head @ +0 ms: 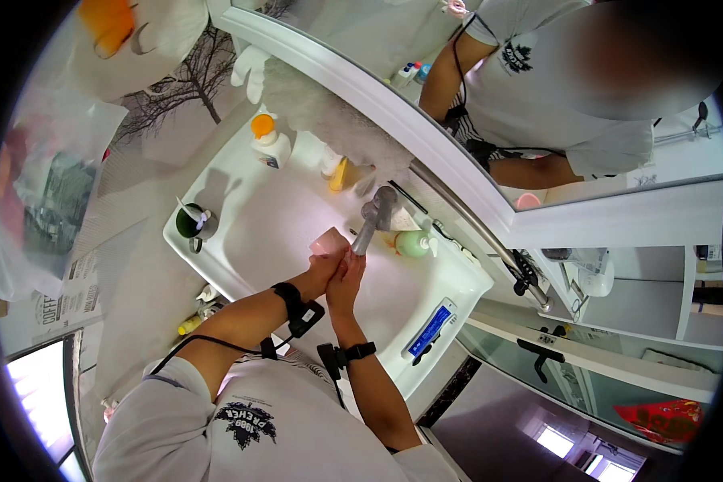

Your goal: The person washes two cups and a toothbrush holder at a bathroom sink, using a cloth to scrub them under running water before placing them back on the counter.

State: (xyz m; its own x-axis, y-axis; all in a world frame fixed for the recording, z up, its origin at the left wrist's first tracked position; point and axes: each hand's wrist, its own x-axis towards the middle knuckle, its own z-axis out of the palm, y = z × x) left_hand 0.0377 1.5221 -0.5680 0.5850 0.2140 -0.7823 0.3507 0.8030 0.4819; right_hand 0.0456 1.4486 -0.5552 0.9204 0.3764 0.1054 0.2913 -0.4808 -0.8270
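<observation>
Over the white washbasin (265,211), my left hand (324,271) is closed around a pink cup (330,242), which is tilted. My right hand (348,280) lies against the left hand, its fingers pointing up at the end of the metal faucet (369,226). Whether the right fingers also grip the cup is hidden. The faucet spout comes down just beside the cup. A green pump bottle (413,243) stands to the right of the faucet.
On the basin rim are a white bottle with an orange cap (270,141), a dark green mug (188,222) holding a toothbrush, a yellow tube (338,176) and a blue-labelled box (431,330). A mirror cabinet edge (361,72) overhangs the back. A metal rail (476,232) runs at right.
</observation>
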